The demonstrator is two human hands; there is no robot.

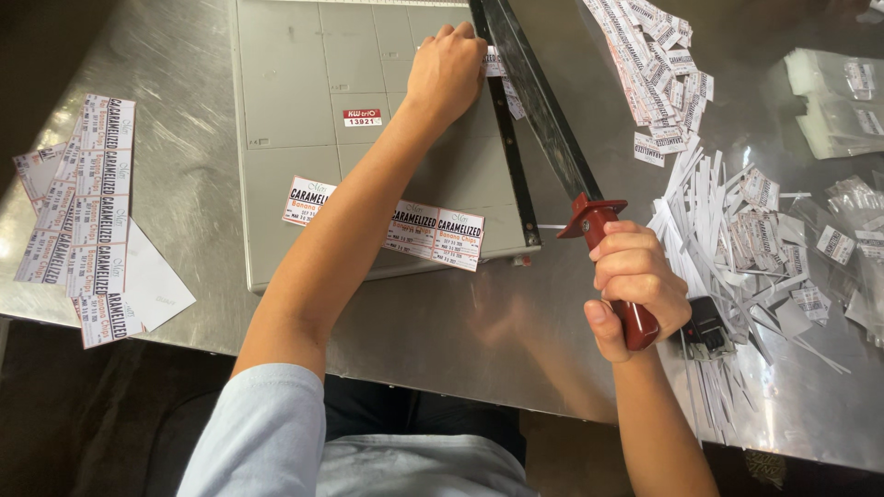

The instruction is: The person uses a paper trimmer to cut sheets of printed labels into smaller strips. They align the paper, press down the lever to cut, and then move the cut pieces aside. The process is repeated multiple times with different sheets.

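We list a paper cutter (368,138) with a pale grey base ruled in a faint grid, a black blade arm (539,101) and a glossy dark red handle (617,276). We note white label strips (433,235) with black and orange print, white paper offcuts (727,230), clear bags (838,101), a dull silver worktop (460,331) and a light blue sleeve (267,433).

A brushed steel table (433,331) carries a grey paper cutter (304,120) centrally, uncut label sheets (87,216) left, white paper trimmings (737,248) right.
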